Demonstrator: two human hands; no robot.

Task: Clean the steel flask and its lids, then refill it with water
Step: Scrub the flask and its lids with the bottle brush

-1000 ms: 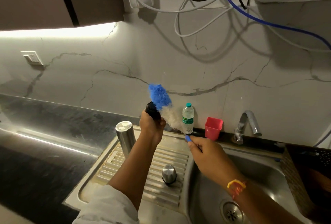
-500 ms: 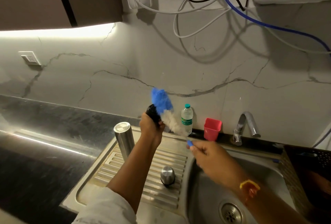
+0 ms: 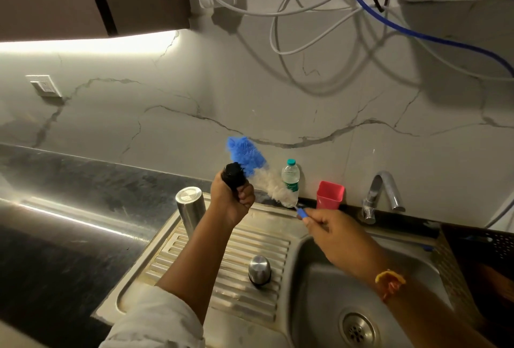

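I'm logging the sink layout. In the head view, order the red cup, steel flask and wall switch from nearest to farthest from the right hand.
1. Red cup, just behind the right hand.
2. Steel flask, standing on the drainboard, to the left.
3. Wall switch, far left, high up.

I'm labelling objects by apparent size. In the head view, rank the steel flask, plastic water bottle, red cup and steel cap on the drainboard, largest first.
1. steel flask
2. plastic water bottle, narrower
3. red cup and steel cap look alike; the cap sits nearer the camera, so I leave them unranked.
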